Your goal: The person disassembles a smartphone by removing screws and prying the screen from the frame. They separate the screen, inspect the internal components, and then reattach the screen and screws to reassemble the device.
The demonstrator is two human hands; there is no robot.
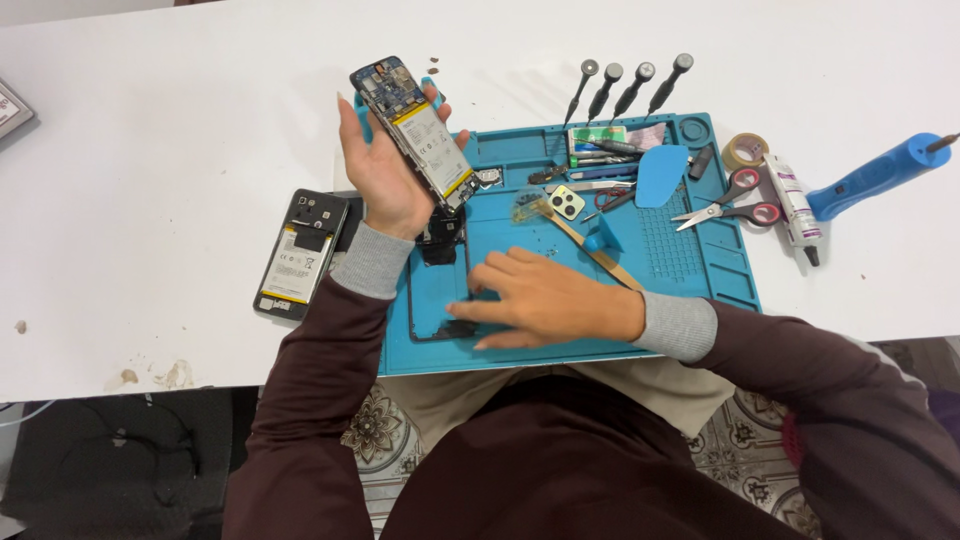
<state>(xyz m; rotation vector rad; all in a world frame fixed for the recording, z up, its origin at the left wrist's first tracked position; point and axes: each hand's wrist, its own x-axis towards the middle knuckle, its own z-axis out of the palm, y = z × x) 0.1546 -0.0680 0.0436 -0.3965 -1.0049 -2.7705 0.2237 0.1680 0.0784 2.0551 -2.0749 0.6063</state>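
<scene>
Blue mat (pixel 720 270) covers the worktop centre. An opened phone (pixel 415 130), upper centre of frame, is gripped by its edges in the left hand (pixel 385 175); it is judged light, rigid and fragile. The right hand (pixel 545 300) lies flat, fingers spread, empty.

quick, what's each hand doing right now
Left hand: closed around an opened phone, raised off the mat.
Right hand: open, flat on the blue repair mat, holding nothing.
</scene>
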